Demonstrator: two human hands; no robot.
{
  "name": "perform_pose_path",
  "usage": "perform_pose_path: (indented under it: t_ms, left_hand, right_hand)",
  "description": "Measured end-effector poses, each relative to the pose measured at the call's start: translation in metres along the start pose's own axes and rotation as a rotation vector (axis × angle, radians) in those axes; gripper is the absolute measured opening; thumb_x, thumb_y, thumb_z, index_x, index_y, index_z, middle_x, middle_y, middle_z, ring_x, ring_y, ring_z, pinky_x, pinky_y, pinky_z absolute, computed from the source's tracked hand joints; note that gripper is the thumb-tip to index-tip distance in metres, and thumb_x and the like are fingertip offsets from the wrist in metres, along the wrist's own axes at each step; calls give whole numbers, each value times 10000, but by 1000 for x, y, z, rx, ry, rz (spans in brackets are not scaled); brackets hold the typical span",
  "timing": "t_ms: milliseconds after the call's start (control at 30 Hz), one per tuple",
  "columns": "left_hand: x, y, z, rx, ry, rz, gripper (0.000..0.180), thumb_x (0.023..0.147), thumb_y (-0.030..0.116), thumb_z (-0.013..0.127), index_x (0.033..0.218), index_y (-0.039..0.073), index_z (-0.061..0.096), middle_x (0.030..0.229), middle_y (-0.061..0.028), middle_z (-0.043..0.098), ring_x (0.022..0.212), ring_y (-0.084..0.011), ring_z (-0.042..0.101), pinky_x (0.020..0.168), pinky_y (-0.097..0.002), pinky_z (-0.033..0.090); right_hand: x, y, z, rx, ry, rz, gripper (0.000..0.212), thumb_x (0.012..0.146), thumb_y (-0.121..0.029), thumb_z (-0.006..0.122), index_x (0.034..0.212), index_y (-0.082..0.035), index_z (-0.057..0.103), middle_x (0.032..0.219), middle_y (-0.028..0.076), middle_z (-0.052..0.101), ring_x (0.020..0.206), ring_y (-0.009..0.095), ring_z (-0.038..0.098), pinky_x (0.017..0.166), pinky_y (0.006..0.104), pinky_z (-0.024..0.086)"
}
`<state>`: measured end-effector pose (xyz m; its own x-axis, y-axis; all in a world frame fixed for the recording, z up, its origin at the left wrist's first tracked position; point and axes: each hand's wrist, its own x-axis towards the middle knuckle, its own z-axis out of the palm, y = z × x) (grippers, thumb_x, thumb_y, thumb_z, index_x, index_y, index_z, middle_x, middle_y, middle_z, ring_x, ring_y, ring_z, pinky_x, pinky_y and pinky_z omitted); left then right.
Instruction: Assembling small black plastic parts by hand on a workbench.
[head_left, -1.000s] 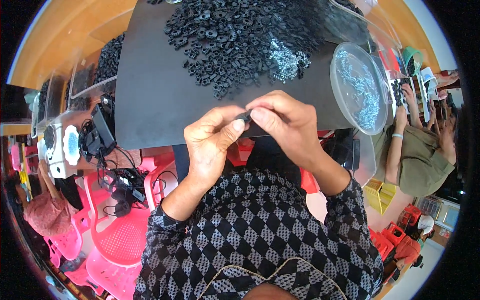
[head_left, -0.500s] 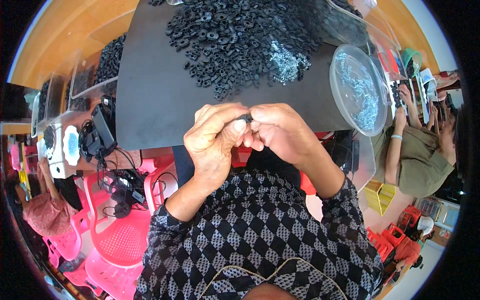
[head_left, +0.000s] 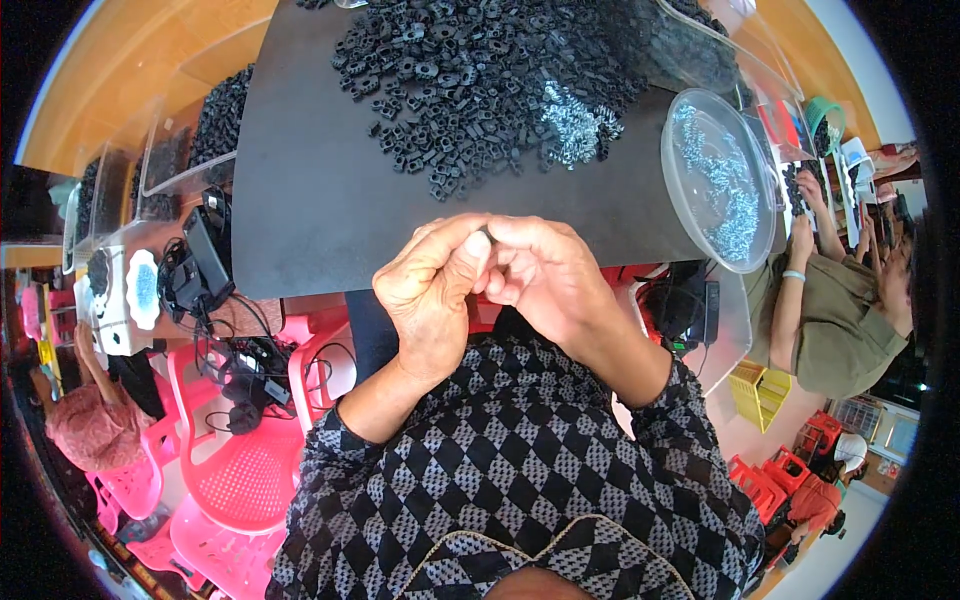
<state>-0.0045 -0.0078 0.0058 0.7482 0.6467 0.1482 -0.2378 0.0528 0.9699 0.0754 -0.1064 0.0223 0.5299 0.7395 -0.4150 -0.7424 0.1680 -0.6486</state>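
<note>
My left hand and my right hand meet at the near edge of the dark table. Between their fingertips they pinch a small black plastic part, mostly covered by the thumbs and fingers. Beyond them spreads a large heap of small black plastic parts. On the heap's near right side lies a little pile of shiny metal springs. More springs are in a round clear plastic lid or tray to the right of my hands.
Clear bins of black parts stand at the left. Black power adapters with cables sit beside the table. A pink chair is at lower left, a yellow crate at right. Other people work on both sides, one in an olive top.
My hands have shifted slightly, with the right hand turning and its fingers closing nearer to the left. The black part is more hidden now. The heap looks the same.
</note>
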Motion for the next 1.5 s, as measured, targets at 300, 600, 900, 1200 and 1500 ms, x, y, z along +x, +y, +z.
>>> perform_pose_path:
  t_ms: [300, 600, 900, 1200, 1500]
  left_hand:
    - [8, 1, -9, 14, -108, -30, 234, 904, 162, 582, 964, -52, 655, 871, -92, 635, 748, -110, 567, 692, -236, 463]
    - [16, 3, -16, 174, -162, 108, 219, 898, 150, 580, 981, -39, 655, 947, -106, 646, 848, -165, 599, 775, -256, 462]
    - [39, 2, -55, 537, -46, 167, 213, 802, -12, 623, 1013, 0, 649, 806, -70, 629, 729, -149, 587, 689, -257, 468]
    - [71, 5, -46, 889, -156, 362, 251, 720, 4, 639, 965, 52, 661, 738, -74, 606, 683, -220, 586, 644, -309, 454]
    - [77, 7, -27, 1031, -295, 617, 217, 658, 67, 717, 868, 62, 663, 707, -48, 574, 658, -231, 560, 623, -340, 446]
  right_hand:
    - [11, -7, -8, 246, -126, 245, 284, 867, -312, 571, 832, -31, 583, 759, 98, 616, 649, 170, 574, 539, 242, 414]
    - [6, -11, -8, 76, -55, 167, 297, 863, -305, 563, 793, -18, 595, 696, 85, 590, 573, 136, 524, 505, 224, 375]
    - [-7, -144, -20, -673, 325, -716, 291, 795, -295, 621, 848, -10, 643, 766, 57, 647, 624, 67, 502, 525, 199, 357]
    - [56, -272, -84, -1314, 785, -1149, 388, 756, -291, 648, 1011, 1, 656, 844, 80, 678, 743, 176, 620, 661, 301, 470]
    - [49, -220, -63, -1782, 836, -1490, 248, 712, -45, 564, 957, 0, 568, 779, 171, 538, 758, 308, 524, 695, 384, 427]
